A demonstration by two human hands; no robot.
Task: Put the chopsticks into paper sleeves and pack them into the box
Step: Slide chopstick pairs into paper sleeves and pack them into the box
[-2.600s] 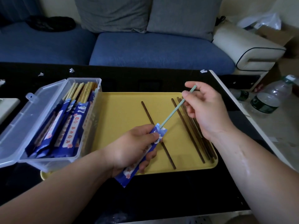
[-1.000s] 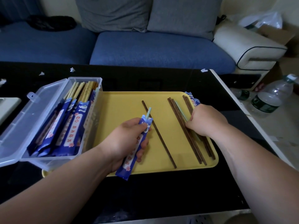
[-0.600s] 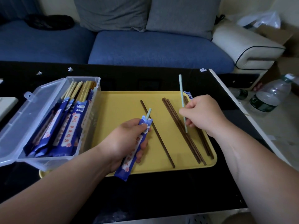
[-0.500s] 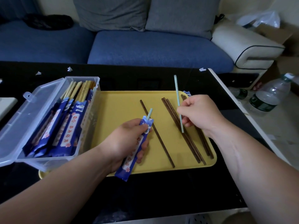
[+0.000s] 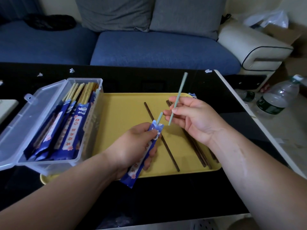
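Observation:
My left hand (image 5: 132,146) grips a blue paper sleeve (image 5: 142,155) over the front of the yellow tray (image 5: 126,113); a pale green chopstick tip (image 5: 159,117) sticks out of its top. My right hand (image 5: 196,118) pinches a second pale green chopstick (image 5: 178,97), tilted, its lower tip just right of the sleeve's mouth. One dark brown chopstick (image 5: 167,150) lies alone on the tray, and several more (image 5: 199,151) lie under my right wrist. A clear plastic box (image 5: 49,127) with its lid open stands at the left, holding several sleeved chopsticks (image 5: 73,131).
The tray sits on a black table (image 5: 166,193). Another blue sleeve (image 5: 192,95) peeks out at the tray's far right corner. A water bottle (image 5: 279,98) stands on the floor to the right. A blue sofa (image 5: 149,47) lies behind the table.
My right hand has lifted the second green chopstick off the tray and brought its lower tip toward the sleeve's mouth. My left hand has raised the sleeve slightly.

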